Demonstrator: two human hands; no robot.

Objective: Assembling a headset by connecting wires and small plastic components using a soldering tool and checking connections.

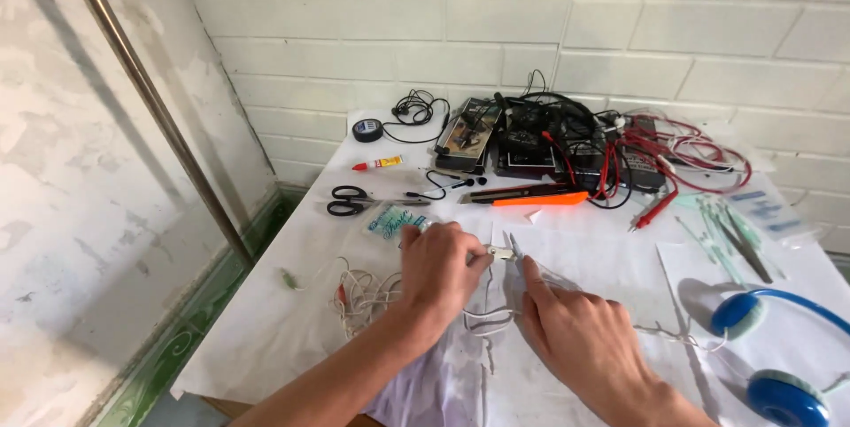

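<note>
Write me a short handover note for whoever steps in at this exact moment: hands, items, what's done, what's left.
Left hand: pinching a small white plug-like piece on a white cable.
Right hand: holding a thin metal tool with its tip at that piece.
Nearby: tangled white cable left of the hands, scissors, orange utility knife, blue headphones to the right.
Done: the piece is held and the tool is at it.
Left: the work on the piece appears unfinished; its state is too small to tell.

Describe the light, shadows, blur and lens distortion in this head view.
Head view: even, soft daylight, no harsh glare on the white table; faint shadows under the left hand and right hand; the blue headphones throw a soft shadow; hands slightly soft, fine white cable hard to resolve; wide lens bows the metal pole and wall lines.
</note>
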